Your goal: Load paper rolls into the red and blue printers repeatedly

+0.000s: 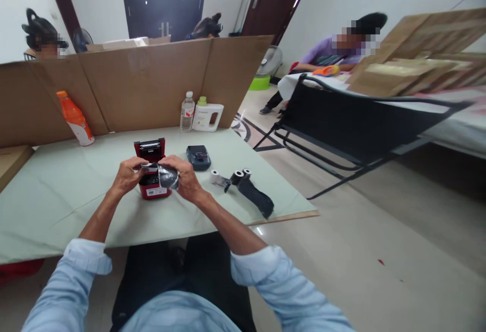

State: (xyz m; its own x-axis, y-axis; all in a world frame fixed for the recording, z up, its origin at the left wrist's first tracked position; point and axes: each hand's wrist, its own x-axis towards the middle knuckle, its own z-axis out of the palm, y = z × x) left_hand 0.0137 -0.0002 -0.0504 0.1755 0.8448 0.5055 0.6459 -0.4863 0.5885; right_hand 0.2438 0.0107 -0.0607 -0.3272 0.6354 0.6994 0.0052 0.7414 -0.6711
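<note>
Both my hands are raised over a small red printer (153, 188) with its lid open on the pale green table (56, 195). My left hand (127, 174) and my right hand (185, 176) are closed on a paper roll in dark plastic wrap (166, 175), held between them just above the printer. To the right on the table lie a dark blue printer (198, 157), a small white roll (215, 175) and a black wrapped pack of rolls (253, 195).
A cardboard screen (152, 84) stands along the table's far edge, with an orange bottle (76, 118), a clear water bottle (187, 112) and a white jug (207, 115) before it. A black folding cot (353, 124) stands to the right. Other people sit behind the screen and at the far right.
</note>
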